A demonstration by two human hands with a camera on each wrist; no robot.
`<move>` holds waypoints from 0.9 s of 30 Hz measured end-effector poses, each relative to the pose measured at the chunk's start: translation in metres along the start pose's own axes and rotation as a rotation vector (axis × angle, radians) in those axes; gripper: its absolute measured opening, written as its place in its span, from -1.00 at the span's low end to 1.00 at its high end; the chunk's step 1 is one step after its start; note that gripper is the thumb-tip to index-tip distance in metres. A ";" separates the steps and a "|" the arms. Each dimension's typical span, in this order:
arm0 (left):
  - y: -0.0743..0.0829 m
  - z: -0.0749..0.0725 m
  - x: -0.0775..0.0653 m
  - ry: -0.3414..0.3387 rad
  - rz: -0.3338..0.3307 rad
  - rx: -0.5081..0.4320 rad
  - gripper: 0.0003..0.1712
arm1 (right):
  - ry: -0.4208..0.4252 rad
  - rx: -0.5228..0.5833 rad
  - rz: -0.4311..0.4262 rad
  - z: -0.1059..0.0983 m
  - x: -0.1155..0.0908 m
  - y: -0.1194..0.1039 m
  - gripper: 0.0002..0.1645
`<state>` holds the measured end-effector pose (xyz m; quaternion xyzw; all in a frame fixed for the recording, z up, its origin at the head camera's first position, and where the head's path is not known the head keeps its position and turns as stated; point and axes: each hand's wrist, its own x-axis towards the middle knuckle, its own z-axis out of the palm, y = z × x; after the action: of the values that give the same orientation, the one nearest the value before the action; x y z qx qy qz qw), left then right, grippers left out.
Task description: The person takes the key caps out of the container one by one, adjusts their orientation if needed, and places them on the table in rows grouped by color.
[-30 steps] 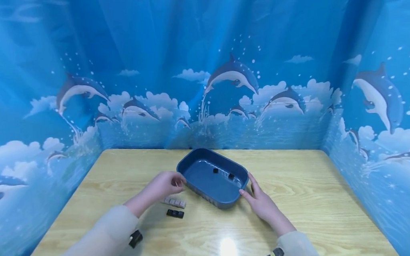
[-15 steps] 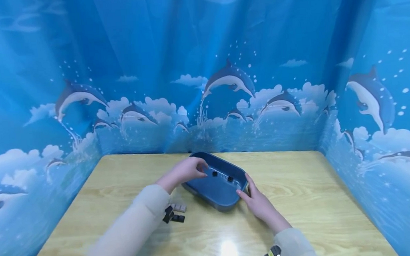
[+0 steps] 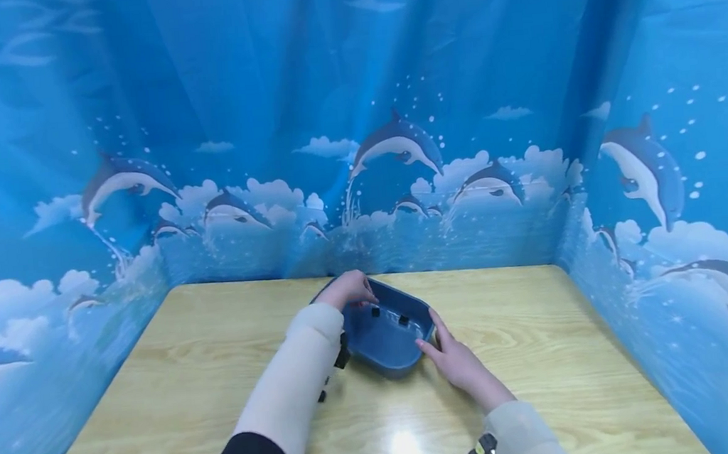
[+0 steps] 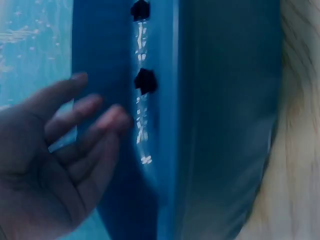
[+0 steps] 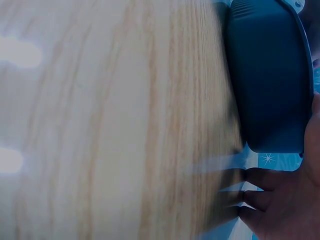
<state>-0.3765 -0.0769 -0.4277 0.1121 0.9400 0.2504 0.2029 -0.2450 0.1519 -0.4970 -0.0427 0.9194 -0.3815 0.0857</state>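
Observation:
A dark blue rounded rectangular basin (image 3: 386, 350) stands near the back of the table. Inside it lie two small black blocks, one (image 3: 376, 312) nearer the left hand and the other (image 3: 403, 319) to its right. My left hand (image 3: 351, 289) hovers over the basin's left part, thumb and fingertips close together; whether something small sits between them is hidden. In the left wrist view no held object shows. My right hand (image 3: 458, 363) touches the basin's right corner, its fingers straight and spread and its thumb against the rim.
Beside the left sleeve, a black block (image 3: 322, 396) on the wooden table (image 3: 541, 355) is partly hidden by the arm. A dolphin-printed blue curtain (image 3: 263, 249) surrounds the table. Each wrist carries a small black camera (image 3: 482, 453).
My left hand has moved right, from beside the short rows of pale and black blocks to above the basin. My right hand has stayed at the basin's corner.

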 end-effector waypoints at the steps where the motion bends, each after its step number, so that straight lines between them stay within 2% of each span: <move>1: -0.001 0.002 0.004 0.000 -0.056 -0.016 -0.76 | -0.001 -0.002 0.001 0.000 0.000 0.000 0.03; 5: -0.001 0.010 0.013 0.011 -0.242 -0.125 -0.68 | 0.002 -0.006 0.003 -0.001 -0.001 -0.001 -0.04; 7: 0.000 0.014 0.014 0.012 -0.283 -0.192 -0.60 | 0.010 -0.011 -0.002 -0.001 -0.001 -0.001 -0.06; 11: 0.002 0.023 0.014 -0.007 -0.313 -0.273 -0.53 | 0.018 -0.019 -0.015 -0.002 -0.001 -0.002 -0.07; 16: 0.000 0.030 0.009 0.012 -0.343 -0.375 -0.65 | 0.020 -0.024 -0.018 -0.002 0.000 -0.004 0.01; 20: -0.004 0.032 0.009 0.011 -0.347 -0.471 -0.65 | 0.030 -0.028 -0.015 -0.004 0.000 -0.003 0.02; 27: -0.005 0.035 0.009 0.017 -0.350 -0.464 -0.75 | 0.019 -0.031 -0.014 -0.003 0.000 -0.001 0.02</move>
<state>-0.3698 -0.0636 -0.4616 -0.1031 0.8642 0.4210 0.2554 -0.2452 0.1534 -0.4936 -0.0468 0.9256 -0.3683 0.0736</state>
